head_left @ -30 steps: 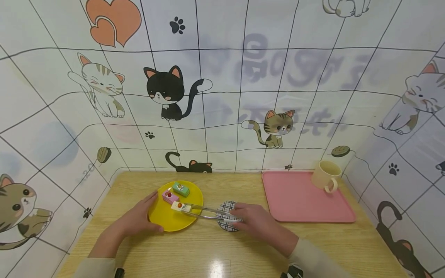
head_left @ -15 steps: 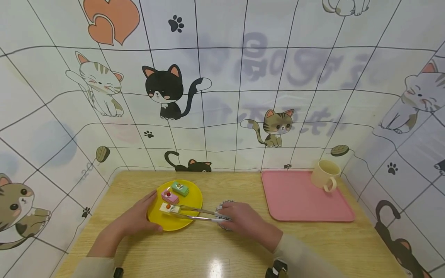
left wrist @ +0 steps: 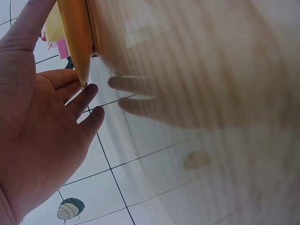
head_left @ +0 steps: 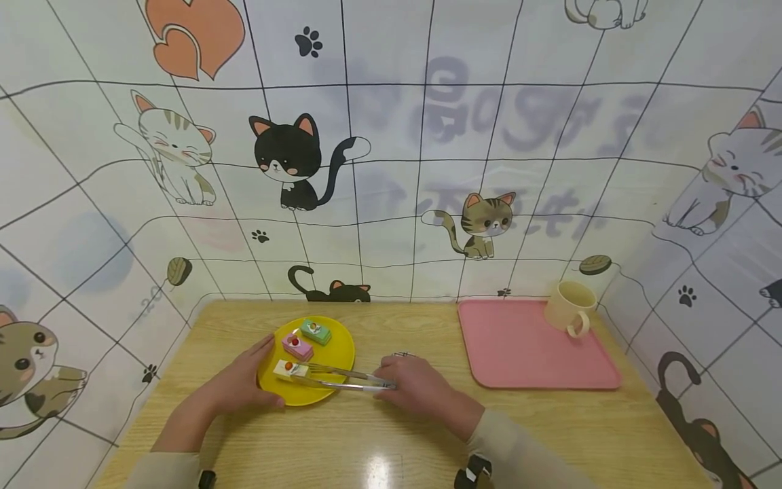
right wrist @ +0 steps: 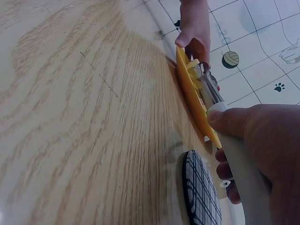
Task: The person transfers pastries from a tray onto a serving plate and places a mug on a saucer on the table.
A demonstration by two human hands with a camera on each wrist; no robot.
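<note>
My left hand rests along the left rim of a yellow plate, thumb at the front and fingers spread around the side; the left wrist view shows the fingers fairly straight. My right hand grips the white handle of metal tongs with a fork-like upper arm. The tong tips reach a small white cake piece with an orange topping on the plate; whether they pinch it, I cannot tell. Behind it sit a pink cake piece and a green one.
A round plaid coaster lies on the wooden table, mostly hidden by my right hand in the head view. At the back right, a pink tray bears a cream mug. Cat-printed covering encloses the table's back and sides.
The right hand and tongs have moved left, bringing the white cake piece toward the plate's left side, in front of the pink one. The left hand has stayed at the rim.
</note>
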